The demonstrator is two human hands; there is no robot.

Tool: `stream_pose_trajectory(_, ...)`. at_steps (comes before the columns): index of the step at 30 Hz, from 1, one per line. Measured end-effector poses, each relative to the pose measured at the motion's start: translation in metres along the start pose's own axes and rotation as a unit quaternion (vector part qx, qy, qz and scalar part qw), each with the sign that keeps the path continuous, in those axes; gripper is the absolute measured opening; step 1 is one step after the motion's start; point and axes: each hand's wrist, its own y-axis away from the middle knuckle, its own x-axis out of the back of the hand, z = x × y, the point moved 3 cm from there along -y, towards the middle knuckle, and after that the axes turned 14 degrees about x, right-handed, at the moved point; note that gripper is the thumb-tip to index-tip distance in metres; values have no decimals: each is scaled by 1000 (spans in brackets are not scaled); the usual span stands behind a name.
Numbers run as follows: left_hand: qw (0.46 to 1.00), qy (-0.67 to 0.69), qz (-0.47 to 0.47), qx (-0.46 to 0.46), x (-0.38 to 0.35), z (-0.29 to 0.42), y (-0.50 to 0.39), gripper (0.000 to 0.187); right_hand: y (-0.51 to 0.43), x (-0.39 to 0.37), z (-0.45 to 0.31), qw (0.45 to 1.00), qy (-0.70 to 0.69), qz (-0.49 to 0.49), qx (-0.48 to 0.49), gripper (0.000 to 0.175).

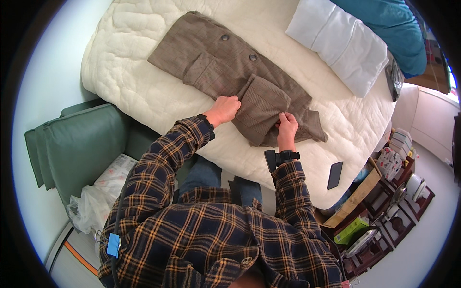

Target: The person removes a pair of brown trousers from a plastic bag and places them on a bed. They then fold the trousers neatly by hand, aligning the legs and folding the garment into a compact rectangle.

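A brown checked jacket [212,43] lies front side up on the cream quilted bed cover [122,68], with two dark buttons and a flap pocket showing. One sleeve [261,100] is folded across its near part. My left hand [225,109] pinches cloth at the left edge of that sleeve. At the sleeve's lower right side, my right hand [287,126] grips the fabric between thumb and fingers. The lapel end of the jacket points right, beyond my right hand. Whatever lies under the folded sleeve is hidden.
A black phone [335,175] lies on the bed at the right. Beyond the jacket are a folded white cloth [342,46] and a teal bundle [392,32]. A green armchair [83,140] holding plastic bags stands at the left. Dark wooden racks [396,219] and a cardboard box [354,198] stand right.
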Motion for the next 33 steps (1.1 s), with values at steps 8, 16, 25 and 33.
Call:
stream_pose_trajectory(8, 953, 276, -33, 123, -8, -42, -13, 12, -2, 7, 6, 1000, -18, 16, -10, 14)
stream_pose_trajectory(16, 849, 476, -104, 206, -8, -35, -14, 17, -7, 6, 11, 999, -26, 23, -21, 17)
stream_pose_trajectory(25, 870, 445, -114, 179, 15, 3, -50, 39, -16, -10, -26, 993, 53, 39, 101, 31)
stream_pose_trajectory(33, 833, 481, -83, 260, 9, 15, -94, 30, -26, -9, -29, 994, 17, 18, 109, 30)
